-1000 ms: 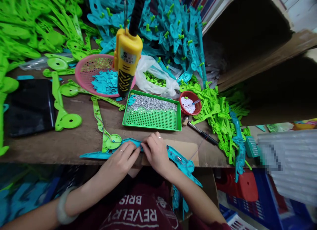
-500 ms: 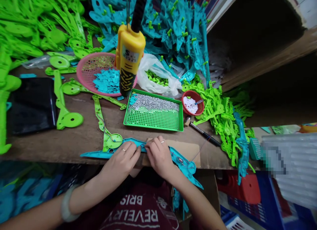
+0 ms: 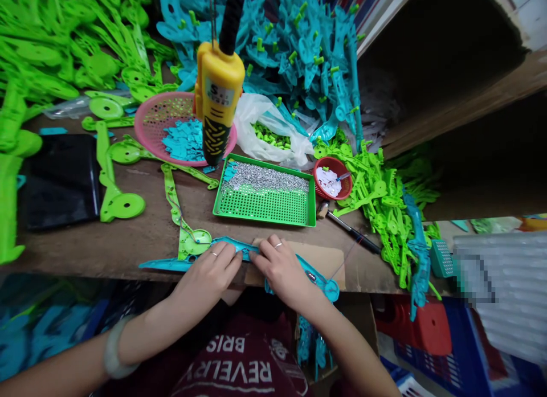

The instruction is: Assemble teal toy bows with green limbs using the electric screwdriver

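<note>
Along the bench's front edge lies a long blue plastic shell [image 3: 231,241], joined at its left to a lime-green shell piece [image 3: 194,242] with thin wires running through it. My left hand [image 3: 216,269] is closed over the blue shell's middle, fingertips pressed down on it. Just right of it, my right hand [image 3: 280,266] is also closed, its fingers curled on the same shell. The fingertips nearly meet; anything small between them is hidden. Right of my right hand, a small metal part [image 3: 311,276] sits inside the shell's end, with a thin wire leading off.
A yellow electric screwdriver [image 3: 219,95] hangs over a pink basket [image 3: 147,121] of blue pieces. Ahead stands a green tray [image 3: 265,215] of screws, beside a red basket [image 3: 332,163] and a hammer [image 3: 352,229]. Piles of green parts [image 3: 43,55] and blue parts [image 3: 277,49] lie behind.
The blue shell's right end has shifted, and a blue edge now shows below my right hand. Both hands have moved only slightly. The hanging screwdriver has swung a little to the left.
</note>
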A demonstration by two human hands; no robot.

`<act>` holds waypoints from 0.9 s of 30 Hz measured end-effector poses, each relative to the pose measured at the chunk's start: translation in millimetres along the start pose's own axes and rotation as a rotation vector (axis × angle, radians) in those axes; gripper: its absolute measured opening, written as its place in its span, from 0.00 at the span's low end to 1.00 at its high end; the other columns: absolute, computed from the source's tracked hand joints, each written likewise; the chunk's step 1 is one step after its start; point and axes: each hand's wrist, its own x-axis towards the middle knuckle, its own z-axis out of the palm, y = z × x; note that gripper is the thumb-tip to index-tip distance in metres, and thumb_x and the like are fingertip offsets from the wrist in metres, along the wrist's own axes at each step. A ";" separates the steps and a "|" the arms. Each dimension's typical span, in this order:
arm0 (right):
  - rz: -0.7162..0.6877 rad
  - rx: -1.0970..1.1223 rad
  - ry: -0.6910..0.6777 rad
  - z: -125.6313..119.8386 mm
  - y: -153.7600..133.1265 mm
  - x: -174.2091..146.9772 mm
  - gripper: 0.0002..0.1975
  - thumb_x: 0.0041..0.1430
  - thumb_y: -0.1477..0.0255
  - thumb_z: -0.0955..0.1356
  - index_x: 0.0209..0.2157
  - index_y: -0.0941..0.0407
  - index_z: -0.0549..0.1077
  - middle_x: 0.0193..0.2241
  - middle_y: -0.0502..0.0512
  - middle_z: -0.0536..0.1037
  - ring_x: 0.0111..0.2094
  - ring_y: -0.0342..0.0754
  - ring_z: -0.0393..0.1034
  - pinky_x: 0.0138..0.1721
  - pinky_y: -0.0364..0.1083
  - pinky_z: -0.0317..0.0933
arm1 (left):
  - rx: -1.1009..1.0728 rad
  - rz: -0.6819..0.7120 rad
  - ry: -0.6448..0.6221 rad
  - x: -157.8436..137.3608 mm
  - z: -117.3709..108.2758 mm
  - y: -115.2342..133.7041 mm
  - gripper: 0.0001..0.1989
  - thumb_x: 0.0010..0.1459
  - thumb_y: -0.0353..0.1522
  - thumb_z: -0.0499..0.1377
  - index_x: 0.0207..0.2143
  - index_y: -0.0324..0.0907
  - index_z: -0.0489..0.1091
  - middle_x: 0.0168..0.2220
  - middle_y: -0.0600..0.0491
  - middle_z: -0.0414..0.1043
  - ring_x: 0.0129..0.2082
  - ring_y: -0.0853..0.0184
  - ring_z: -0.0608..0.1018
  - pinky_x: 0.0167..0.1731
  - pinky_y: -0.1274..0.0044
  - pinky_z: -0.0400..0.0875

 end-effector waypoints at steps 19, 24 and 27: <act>0.330 -0.140 0.328 -24.1 105.3 -154.7 0.17 0.64 0.79 0.61 0.51 0.58 0.73 0.51 0.68 0.73 0.51 0.60 0.64 0.49 0.59 0.64 | 0.060 0.178 -0.054 8.3 -12.7 52.2 0.20 0.67 0.33 0.55 0.59 0.36 0.66 0.63 0.39 0.65 0.64 0.54 0.66 0.62 0.59 0.61; 0.107 -0.441 0.123 -5.3 154.2 -174.0 0.21 0.60 0.84 0.62 0.52 0.58 0.73 0.57 0.66 0.72 0.57 0.60 0.63 0.53 0.58 0.60 | 0.259 0.246 -0.055 19.6 31.6 73.6 0.22 0.68 0.33 0.53 0.61 0.31 0.65 0.63 0.36 0.65 0.64 0.54 0.67 0.64 0.61 0.59; 0.031 -0.437 0.077 -13.3 163.3 -179.9 0.15 0.64 0.83 0.60 0.41 0.58 0.76 0.43 0.65 0.79 0.48 0.56 0.69 0.51 0.55 0.61 | 0.294 0.260 -0.024 16.7 32.0 70.8 0.21 0.69 0.33 0.52 0.60 0.31 0.65 0.63 0.36 0.65 0.63 0.53 0.68 0.64 0.59 0.61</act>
